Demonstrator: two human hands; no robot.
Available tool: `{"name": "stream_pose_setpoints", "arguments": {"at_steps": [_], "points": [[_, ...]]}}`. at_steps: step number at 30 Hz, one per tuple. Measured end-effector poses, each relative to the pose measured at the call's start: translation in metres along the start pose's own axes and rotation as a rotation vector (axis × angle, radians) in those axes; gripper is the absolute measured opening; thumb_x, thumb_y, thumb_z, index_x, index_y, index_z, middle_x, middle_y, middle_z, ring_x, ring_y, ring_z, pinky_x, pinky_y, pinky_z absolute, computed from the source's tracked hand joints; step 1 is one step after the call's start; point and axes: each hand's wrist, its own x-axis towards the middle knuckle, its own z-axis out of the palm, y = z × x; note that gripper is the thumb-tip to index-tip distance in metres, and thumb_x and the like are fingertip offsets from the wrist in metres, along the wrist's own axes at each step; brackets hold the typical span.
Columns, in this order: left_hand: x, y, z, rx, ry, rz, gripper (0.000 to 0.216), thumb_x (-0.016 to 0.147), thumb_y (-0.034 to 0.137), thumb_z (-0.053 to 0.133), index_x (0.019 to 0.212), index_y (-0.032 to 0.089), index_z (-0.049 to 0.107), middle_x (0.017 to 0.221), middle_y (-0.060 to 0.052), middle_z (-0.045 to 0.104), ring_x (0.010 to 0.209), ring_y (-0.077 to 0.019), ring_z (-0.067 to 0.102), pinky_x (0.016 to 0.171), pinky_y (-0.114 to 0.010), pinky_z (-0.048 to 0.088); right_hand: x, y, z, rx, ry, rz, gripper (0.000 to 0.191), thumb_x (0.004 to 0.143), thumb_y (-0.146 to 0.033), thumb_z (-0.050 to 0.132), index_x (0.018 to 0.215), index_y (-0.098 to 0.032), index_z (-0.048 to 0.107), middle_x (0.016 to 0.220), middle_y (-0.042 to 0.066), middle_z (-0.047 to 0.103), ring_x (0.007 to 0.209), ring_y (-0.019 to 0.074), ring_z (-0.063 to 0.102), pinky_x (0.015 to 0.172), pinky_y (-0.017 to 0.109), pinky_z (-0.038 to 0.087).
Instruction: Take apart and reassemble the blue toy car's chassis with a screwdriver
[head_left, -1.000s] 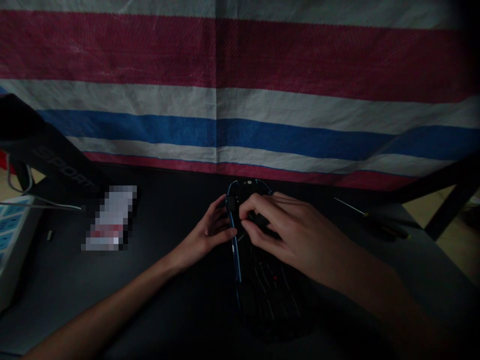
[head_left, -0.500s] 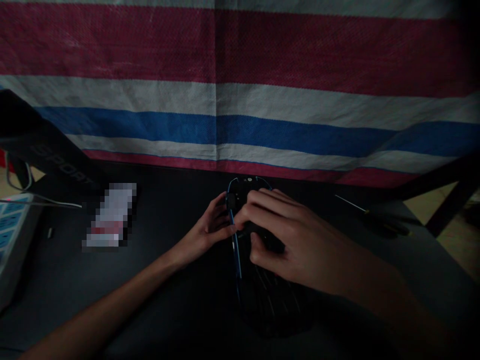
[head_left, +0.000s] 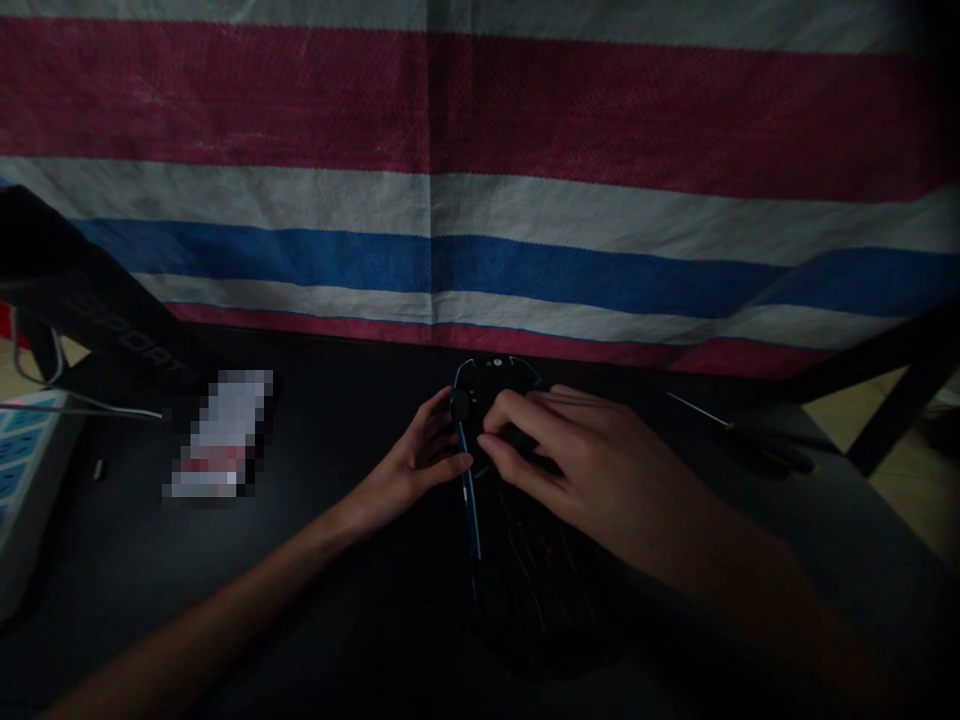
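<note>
A long black object with blue edge trim (head_left: 472, 510), its shape like a toy car, lies lengthwise on the dark table; its lower half fades into shadow. My left hand (head_left: 412, 462) grips its left side, thumb on the blue edge and fingers beside a dark, wheel-like part (head_left: 460, 405). Over its upper middle, my right hand (head_left: 570, 455) is closed in a pinch, thumb and index finger together. Whatever sits between those fingertips is too small and dark to make out. To the right lies a screwdriver (head_left: 772, 448) with a thin metal shaft and dark handle.
At the left are a white power strip (head_left: 34, 470), a small metal cylinder (head_left: 99, 469), a blurred-out flat item (head_left: 225, 430) and a dark tube marked SPORT (head_left: 127, 320). A striped sheet (head_left: 480, 200) hangs behind the table (head_left: 315, 440). A dark frame bar stands right.
My right hand's thumb has moved up to meet the index finger, closing the pinch, uncovering more of the black object's lower part. My left hand stays in place.
</note>
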Motion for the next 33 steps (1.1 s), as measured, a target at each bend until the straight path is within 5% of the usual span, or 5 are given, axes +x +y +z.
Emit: {"name": "stream_pose_setpoints", "arguments": {"at_steps": [8, 15, 23, 29, 33], "points": [[0.0024, -0.0029, -0.0004, -0.02, -0.004, 0.026, 0.082, 0.089, 0.025, 0.078, 0.159, 0.031, 0.036, 0.163, -0.011, 0.04, 0.145, -0.0333, 0.046, 0.125, -0.056, 0.032, -0.0004, -0.0032, -0.0051, 0.077, -0.041, -0.052, 0.021, 0.092, -0.009, 0.056, 0.11, -0.021, 0.055, 0.108, 0.004, 0.066, 0.105, 0.0208, 0.061, 0.096, 0.036, 0.042], [0.0006, -0.0023, -0.0014, -0.031, -0.013, 0.006, 0.082, 0.09, 0.027, 0.077, 0.16, 0.032, 0.034, 0.158, -0.012, 0.045, 0.143, -0.0333, 0.048, 0.123, -0.055, 0.036, -0.0006, 0.0022, -0.0008, -0.034, -0.013, -0.065, 0.01, 0.106, -0.026, 0.052, 0.1, -0.021, 0.059, 0.087, 0.001, 0.067, 0.082, 0.0187, 0.062, 0.084, 0.038, 0.041], [0.0006, -0.0039, -0.002, -0.031, -0.019, 0.023, 0.084, 0.091, 0.027, 0.077, 0.162, 0.034, 0.032, 0.16, -0.011, 0.043, 0.144, -0.0333, 0.047, 0.125, -0.057, 0.03, -0.0007, -0.0015, -0.0039, 0.038, -0.024, -0.096, 0.023, 0.092, -0.011, 0.057, 0.114, -0.02, 0.057, 0.11, 0.006, 0.067, 0.107, 0.0232, 0.061, 0.097, 0.039, 0.042], [0.0006, -0.0041, -0.0021, -0.016, -0.018, 0.028, 0.085, 0.091, 0.028, 0.077, 0.162, 0.034, 0.032, 0.157, -0.011, 0.048, 0.143, -0.0339, 0.048, 0.124, -0.056, 0.033, -0.0004, 0.0017, 0.0017, 0.009, 0.01, -0.099, 0.006, 0.104, -0.024, 0.054, 0.103, -0.021, 0.059, 0.09, 0.001, 0.07, 0.083, 0.0185, 0.064, 0.085, 0.037, 0.042], [0.0002, -0.0021, -0.0012, -0.027, -0.006, 0.011, 0.085, 0.09, 0.026, 0.078, 0.161, 0.034, 0.033, 0.157, -0.009, 0.048, 0.142, -0.0326, 0.049, 0.124, -0.056, 0.034, 0.0001, 0.0013, -0.0004, 0.047, -0.003, -0.101, 0.013, 0.097, -0.012, 0.055, 0.107, -0.019, 0.058, 0.101, 0.003, 0.068, 0.095, 0.0188, 0.064, 0.093, 0.036, 0.041]]}}
